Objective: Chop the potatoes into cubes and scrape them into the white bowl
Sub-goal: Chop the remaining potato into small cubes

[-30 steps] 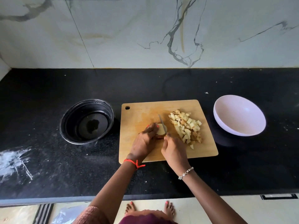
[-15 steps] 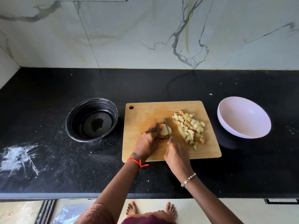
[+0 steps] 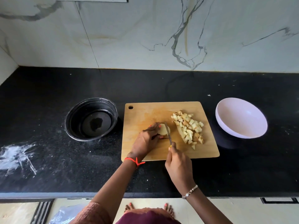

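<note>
A wooden cutting board (image 3: 142, 113) lies on the black counter. My left hand (image 3: 147, 140) grips a pale potato piece (image 3: 163, 130) near the board's middle, fingers curled over it. My right hand (image 3: 178, 164) holds a small knife (image 3: 168, 132) by its handle, the blade standing in the potato's right end. A heap of potato cubes (image 3: 188, 126) lies on the right half of the board. The white bowl (image 3: 241, 118) sits empty to the right of the board.
A black round bowl (image 3: 91, 118) holding a little liquid stands left of the board. White powder smears (image 3: 16, 157) mark the counter's left front. A marble wall rises behind; the counter's front edge runs just below my wrists.
My right hand has drawn back toward me, so more of the knife blade shows against the potato. My left hand keeps its grip on the piece. The view has shifted slightly.
</note>
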